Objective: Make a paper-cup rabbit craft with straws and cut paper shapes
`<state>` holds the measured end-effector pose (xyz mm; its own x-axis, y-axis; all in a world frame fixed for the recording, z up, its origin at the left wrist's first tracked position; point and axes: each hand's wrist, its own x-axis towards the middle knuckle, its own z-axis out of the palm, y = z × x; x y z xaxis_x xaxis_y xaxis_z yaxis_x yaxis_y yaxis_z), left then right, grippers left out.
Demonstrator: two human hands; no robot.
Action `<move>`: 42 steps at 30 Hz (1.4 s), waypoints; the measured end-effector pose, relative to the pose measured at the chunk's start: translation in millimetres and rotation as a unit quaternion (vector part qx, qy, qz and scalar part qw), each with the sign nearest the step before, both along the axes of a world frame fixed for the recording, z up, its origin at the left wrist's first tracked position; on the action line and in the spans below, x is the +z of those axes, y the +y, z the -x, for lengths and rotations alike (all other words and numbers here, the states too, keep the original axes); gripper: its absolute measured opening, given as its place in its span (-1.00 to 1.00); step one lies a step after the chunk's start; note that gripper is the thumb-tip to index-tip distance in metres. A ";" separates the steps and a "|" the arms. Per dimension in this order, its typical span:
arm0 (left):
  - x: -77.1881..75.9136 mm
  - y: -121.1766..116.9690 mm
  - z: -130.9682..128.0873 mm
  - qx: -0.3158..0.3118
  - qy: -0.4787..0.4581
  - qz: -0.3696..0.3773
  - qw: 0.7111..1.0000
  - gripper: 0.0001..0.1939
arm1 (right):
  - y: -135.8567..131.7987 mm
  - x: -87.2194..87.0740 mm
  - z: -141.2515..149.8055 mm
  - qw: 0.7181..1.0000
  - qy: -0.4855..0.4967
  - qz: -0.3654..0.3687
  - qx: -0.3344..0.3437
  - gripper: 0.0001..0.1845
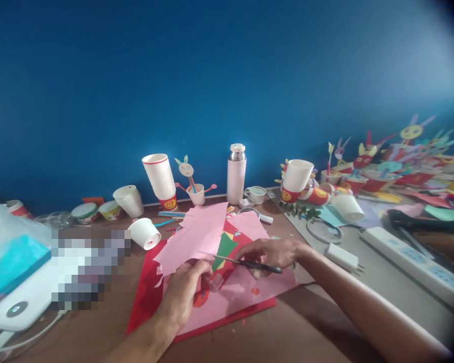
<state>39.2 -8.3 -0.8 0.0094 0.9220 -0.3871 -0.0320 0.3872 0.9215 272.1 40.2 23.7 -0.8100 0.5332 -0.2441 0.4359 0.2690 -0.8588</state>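
Observation:
My left hand [187, 287] pinches the lower edge of a pink paper sheet [199, 234] and holds it up over a stack of pink and red paper [147, 292] on the table. My right hand [270, 252] grips black-handled scissors [242, 262], whose blades point left toward the held sheet and the fingers of my left hand. A green paper piece [225, 247] and a yellow scrap lie under the raised sheet. Small red scraps lie on the pink sheet near my hands.
White paper cups: a stack [161, 179], a tipped one [144, 233], another stack [297, 179]. A white flask [236, 174] stands by the blue wall. Paper-cup bunny figures [382, 161] crowd the right. A power strip [412, 259] and charger [340, 257] lie right.

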 end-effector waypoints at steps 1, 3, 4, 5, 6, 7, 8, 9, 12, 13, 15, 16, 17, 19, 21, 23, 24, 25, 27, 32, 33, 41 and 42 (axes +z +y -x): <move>0.1 0.3 0.0 -0.002 -0.005 -0.011 1.000 -0.75 | 1.2 4.9 -5.0 1.000 -0.026 -0.014 0.004 -0.45; 0.7 0.9 0.6 -0.001 -0.010 -0.038 0.999 -0.75 | 3.9 14.7 -17.0 0.996 -0.063 -0.057 -0.010 -0.48; 1.1 1.2 1.1 0.002 -0.009 -0.049 0.999 -0.74 | 5.1 19.2 -23.5 0.993 -0.078 -0.083 -0.020 -0.48; 1.7 1.4 1.7 0.004 -0.007 -0.059 0.998 -0.74 | 6.2 23.2 -29.8 0.989 -0.089 -0.112 -0.034 -0.47; 2.3 1.6 2.4 0.002 -0.003 -0.065 0.998 -0.74 | 7.1 26.5 -35.7 0.984 -0.102 -0.137 -0.056 -0.46; 2.9 1.8 3.0 -0.002 0.001 -0.069 0.998 -0.73 | 7.9 28.9 -40.9 0.977 -0.119 -0.158 -0.084 -0.46; 3.5 2.0 3.6 -0.004 0.007 -0.071 0.997 -0.74 | 8.5 30.5 -45.2 0.969 -0.135 -0.174 -0.113 -0.47; 3.9 2.3 4.0 -0.004 0.014 -0.071 0.997 -0.74 | 9.1 31.1 -48.6 0.960 -0.155 -0.187 -0.141 -0.48; 4.5 3.2 4.7 0.001 0.043 -0.078 0.996 -0.72 | 11.3 28.1 -53.7 0.926 -0.221 -0.234 -0.199 -0.51; 4.4 3.4 4.8 0.002 0.051 -0.085 0.995 -0.72 | 12.2 25.8 -54.1 0.913 -0.243 -0.252 -0.208 -0.52; 4.3 3.9 5.0 0.003 0.063 -0.096 0.993 -0.71 | 14.1 20.1 -53.7 0.893 -0.280 -0.281 -0.214 -0.55; 4.3 4.0 5.2 0.003 0.069 -0.101 0.992 -0.71 | 15.0 17.0 -53.1 0.886 -0.291 -0.293 -0.211 -0.57; 4.5 4.0 5.3 0.002 0.075 -0.106 0.991 -0.72 | 15.8 13.9 -52.4 0.881 -0.300 -0.303 -0.206 -0.58; 5.2 4.2 5.4 -0.002 0.088 -0.115 0.989 -0.72 | 17.0 8.1 -50.9 0.872 -0.312 -0.321 -0.197 -0.58; 6.6 4.4 5.2 -0.004 0.096 -0.117 0.988 -0.71 | 17.7 3.8 -50.0 0.866 -0.325 -0.326 -0.194 -0.54; 8.8 4.3 4.7 -0.004 0.101 -0.114 0.988 -0.70 | 17.8 2.3 -50.3 0.865 -0.335 -0.320 -0.193 -0.50; 10.0 4.1 4.2 -0.006 0.104 -0.110 0.988 -0.70 | 17.6 2.7 -50.9 0.866 -0.338 -0.316 -0.189 -0.49; 11.3 3.6 3.7 -0.006 0.107 -0.106 0.989 -0.69 | 17.2 4.0 -51.5 0.867 -0.339 -0.316 -0.185 -0.51; 13.5 2.5 2.8 -0.002 0.111 -0.101 0.989 -0.68 | 15.6 9.1 -51.4 0.861 -0.339 -0.326 -0.195 -0.59; 14.0 1.2 2.6 -0.013 0.098 -0.075 0.992 -0.67 | 4.4 20.6 -27.1 0.867 -0.185 -0.349 -0.303 -0.72; 13.9 1.0 2.5 -0.017 0.093 -0.073 0.993 -0.67 | 1.0 19.0 -17.1 0.894 -0.118 -0.309 -0.301 -0.71; 20.8 -2.4 -2.1 -0.017 0.049 -0.053 0.997 -0.68 | -28.5 -22.9 60.8 0.950 0.143 0.094 -0.260 -0.66; 20.9 -2.1 -2.0 -0.025 0.039 -0.047 0.998 -0.69 | -31.1 -23.8 65.1 0.944 0.161 0.113 -0.264 -0.67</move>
